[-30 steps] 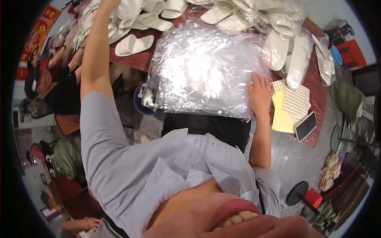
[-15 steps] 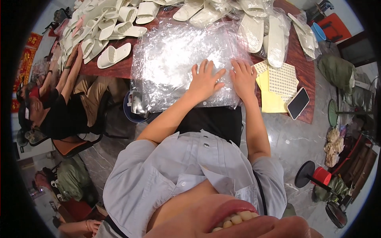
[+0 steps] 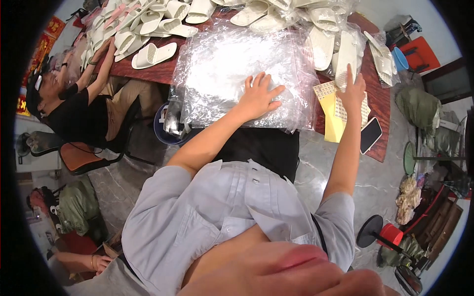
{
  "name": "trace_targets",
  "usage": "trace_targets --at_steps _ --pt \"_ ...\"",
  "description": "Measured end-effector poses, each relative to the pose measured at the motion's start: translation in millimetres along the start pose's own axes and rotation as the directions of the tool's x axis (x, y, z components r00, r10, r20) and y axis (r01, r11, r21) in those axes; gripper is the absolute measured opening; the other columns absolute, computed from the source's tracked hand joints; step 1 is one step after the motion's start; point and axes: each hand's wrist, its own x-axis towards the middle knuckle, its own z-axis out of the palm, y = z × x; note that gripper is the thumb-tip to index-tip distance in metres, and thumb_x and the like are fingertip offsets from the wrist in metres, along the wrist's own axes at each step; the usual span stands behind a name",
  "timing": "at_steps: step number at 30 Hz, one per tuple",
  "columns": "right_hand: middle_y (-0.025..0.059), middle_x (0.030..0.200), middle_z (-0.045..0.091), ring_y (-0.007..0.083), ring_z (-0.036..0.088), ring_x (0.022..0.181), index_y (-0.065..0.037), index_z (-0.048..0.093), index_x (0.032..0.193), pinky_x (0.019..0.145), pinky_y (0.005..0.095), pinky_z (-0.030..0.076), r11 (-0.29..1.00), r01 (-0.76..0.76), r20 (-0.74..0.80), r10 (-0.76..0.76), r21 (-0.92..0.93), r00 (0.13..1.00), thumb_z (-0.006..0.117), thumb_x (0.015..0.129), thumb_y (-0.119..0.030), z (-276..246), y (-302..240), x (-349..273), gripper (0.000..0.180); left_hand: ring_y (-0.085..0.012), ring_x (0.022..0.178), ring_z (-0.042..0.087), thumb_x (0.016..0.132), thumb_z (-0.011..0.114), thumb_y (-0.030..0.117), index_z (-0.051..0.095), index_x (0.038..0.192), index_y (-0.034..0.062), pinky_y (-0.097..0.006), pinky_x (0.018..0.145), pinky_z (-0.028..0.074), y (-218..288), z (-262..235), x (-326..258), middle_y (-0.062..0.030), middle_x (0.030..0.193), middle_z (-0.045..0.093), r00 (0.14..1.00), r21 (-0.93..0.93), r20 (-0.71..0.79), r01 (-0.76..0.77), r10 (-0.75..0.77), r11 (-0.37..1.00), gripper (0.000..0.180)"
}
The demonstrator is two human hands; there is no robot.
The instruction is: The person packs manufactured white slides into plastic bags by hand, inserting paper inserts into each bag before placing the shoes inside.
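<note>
Head view shows hands apart, plastic bags overhanging table edge

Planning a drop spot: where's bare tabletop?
Right: bare tabletop bordered by sticker sheets, phone and bagged slippers. Left: thin strip nearside of the lone slipper. Crowded: far side, slipper pile; middle, clear bags under the left hand.

Grey veined floor lies beneath a dark red table, a pale wall beyond.
</note>
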Motion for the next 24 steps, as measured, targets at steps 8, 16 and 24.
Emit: trace_targets --at_steps 8,16,24 --pt "0.0172 0.124 0.056 0.0362 0.052 0.117 -0.022 0.048 0.138 0.093 0.0510 0.044 0.992 0.127 -0.061 -0.126 0.011 0.990 0.070 0.073 -0.009 28.6 24.2 27.4 0.070 -0.0420 0.131 0.032 0.086 0.061 0.044 0.050 0.135 0.0282 -0.063 0.102 0.024 -3.3 1.7 -3.7 -0.0221 0.135 0.039 1.000 -0.011 -0.004 -0.007 0.007 1.000 0.053" --pt "0.0140 0.097 0.070 0.0292 0.065 0.088 -0.003 0.069 0.103 0.080 0.0366 0.050 0.882 0.208 -0.695 0.169 0.424 0.699 0.062 0.083 -0.004 -49.9 49.0 127.9 0.021 -0.0422 0.129 0.034 0.086 0.061 0.044 0.052 0.131 0.0264 -0.063 0.100 0.025 -6.7 8.7 -7.6 -0.0225 0.134 0.040 0.999 -0.025 -0.052 0.005 -0.006 1.000 0.049" --pt "0.0117 0.101 0.066 0.0207 0.063 0.088 0.002 0.066 0.105 0.080 0.0310 0.052 0.234 0.315 -0.334 0.048 0.920 0.941 0.058 0.085 -0.004 -216.3 27.5 167.1 0.022 -0.0416 0.134 0.033 0.086 0.060 0.046 0.051 0.136 0.0255 -0.066 0.102 0.028 -4.2 7.9 4.6 -0.0232 0.137 0.043 0.997 0.050 0.058 0.053 -0.056 0.997 0.055"
